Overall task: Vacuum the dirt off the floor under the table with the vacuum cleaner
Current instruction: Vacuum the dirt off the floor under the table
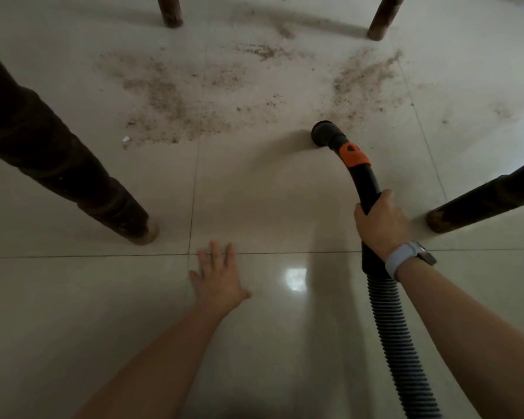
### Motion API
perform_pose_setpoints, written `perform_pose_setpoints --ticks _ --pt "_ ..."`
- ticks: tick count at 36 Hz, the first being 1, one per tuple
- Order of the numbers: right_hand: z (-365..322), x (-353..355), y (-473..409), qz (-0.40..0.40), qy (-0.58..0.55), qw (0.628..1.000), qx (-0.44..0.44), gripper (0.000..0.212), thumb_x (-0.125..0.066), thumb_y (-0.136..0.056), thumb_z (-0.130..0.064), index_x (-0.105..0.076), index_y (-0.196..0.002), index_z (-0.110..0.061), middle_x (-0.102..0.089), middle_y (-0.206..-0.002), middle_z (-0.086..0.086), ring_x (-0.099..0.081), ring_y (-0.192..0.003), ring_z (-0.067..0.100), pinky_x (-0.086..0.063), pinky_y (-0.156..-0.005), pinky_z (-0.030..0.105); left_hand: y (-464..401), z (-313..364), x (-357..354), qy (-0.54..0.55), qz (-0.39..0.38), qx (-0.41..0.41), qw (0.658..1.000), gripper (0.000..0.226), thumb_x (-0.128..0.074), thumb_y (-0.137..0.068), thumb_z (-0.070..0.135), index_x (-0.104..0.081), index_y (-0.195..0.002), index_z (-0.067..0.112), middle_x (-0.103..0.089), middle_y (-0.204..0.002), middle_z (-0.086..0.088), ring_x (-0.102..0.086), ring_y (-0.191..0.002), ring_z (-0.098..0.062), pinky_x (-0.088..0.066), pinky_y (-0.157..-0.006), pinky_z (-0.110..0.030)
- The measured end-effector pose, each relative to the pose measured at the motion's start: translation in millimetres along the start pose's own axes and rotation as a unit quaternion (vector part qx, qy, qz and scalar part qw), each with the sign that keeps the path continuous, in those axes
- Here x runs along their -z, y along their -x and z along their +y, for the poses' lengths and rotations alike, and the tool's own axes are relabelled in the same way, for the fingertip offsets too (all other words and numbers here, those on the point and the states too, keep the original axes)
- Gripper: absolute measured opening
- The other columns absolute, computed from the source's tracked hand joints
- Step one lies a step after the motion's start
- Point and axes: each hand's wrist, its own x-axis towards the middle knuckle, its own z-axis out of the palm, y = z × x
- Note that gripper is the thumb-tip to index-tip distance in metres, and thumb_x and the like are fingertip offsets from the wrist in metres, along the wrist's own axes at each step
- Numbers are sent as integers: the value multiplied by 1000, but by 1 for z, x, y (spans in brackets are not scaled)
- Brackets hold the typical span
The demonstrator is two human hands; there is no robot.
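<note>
Fingers [364, 213] of right hand [381, 228] wrapped round vacuum wand [364, 182], left hand [218, 276] splayed flat on floor [73, 297]

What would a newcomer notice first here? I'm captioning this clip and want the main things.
Brown dirt spreads over the pale tiles between the four dark table legs. The right hand grips the black vacuum tube, whose nozzle sits at the dirt's near edge. The left hand lies flat on the floor.
</note>
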Motion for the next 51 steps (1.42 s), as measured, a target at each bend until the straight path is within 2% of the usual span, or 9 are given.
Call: perform_pose_setpoints --ticks 5,10,17,22,24,26,28,32,51 --pt "23 6 0 7 -19 998 -52 34 -50 -96 -31 -42 -114 -4 -52 -86 11 -47 -58 23 -34 -48 27 -1 13 3 10 -9 27 1000 117 -73 -77 47 13 -151 18 27 -155 -13 18 -144 -39 -11 -113 -58" --pt "48 18 6 -8 -53 993 -104 36 -49 -96 -34 -38 -115 -5 -48 -88 12 -49 -68 29 -41 -62 36 -2 27 3 15 0 29 999 119 -73 -76 49 11 -151 12 25 -156 -12 17 -144 -38 -11 -113 -57" --pt "77 29 8 -4 -98 984 -149 41 -49 -95 -32 -39 -122 -3 -48 -92 12 -47 -76 29 -38 -67 35 -5 36 -1 -28 12 -41 999 113 -72 -80 42 14 -151 23 26 -156 -9 19 -144 -37 -12 -113 -61" --pt "77 28 -5 -15 -144 972 -184 45 -51 -93 -34 -40 -124 -3 -53 -106 17 -55 -92 36 -45 -77 39 -10 36 0 -20 0 -31 999 116 -74 -77 43 15 -151 28 29 -155 -6 22 -143 -36 -12 -112 -61" --pt "73 27 -11 -19 -175 965 -194 42 -52 -93 -32 -40 -122 -5 -52 -104 15 -56 -93 36 -45 -79 39 -9 33 -1 -13 -1 -26 1000 116 -74 -77 44 15 -150 30 30 -155 -5 22 -143 -36 -12 -112 -61" --pt "67 24 -16 -17 -216 957 -191 34 -55 -90 -32 -41 -112 -10 -55 -100 15 -59 -85 33 -49 -79 38 -9 30 -3 -17 2 -31 999 115 -73 -77 47 14 -151 30 31 -155 -5 22 -143 -36 -12 -112 -60" --pt "63 20 -23 -15 -242 952 -186 31 -58 -86 -33 -43 -102 -11 -61 -98 21 -64 -81 37 -56 -78 48 -8 28 -3 -20 4 -36 999 114 -72 -78 48 14 -151 29 31 -155 -5 22 -143 -36 -12 -112 -60" --pt "53 16 -31 -60 -274 943 -180 30 -59 -87 -32 -44 -104 -13 -62 -94 22 -66 -81 41 -56 -76 55 -8 29 -2 -27 2 -35 999 114 -71 -78 48 15 -150 29 32 -154 -6 22 -143 -36 -13 -112 -59" --pt "-13 -13 -24 -119 -238 961 -71 29 -54 -92 -31 -42 -110 -12 -61 -100 16 -66 -80 35 -57 -75 49 -7 24 3 -62 24 -47 997 115 -70 -73 59 10 -151 34 23 -158 -1 14 -146 -32 -21 -111 -53"
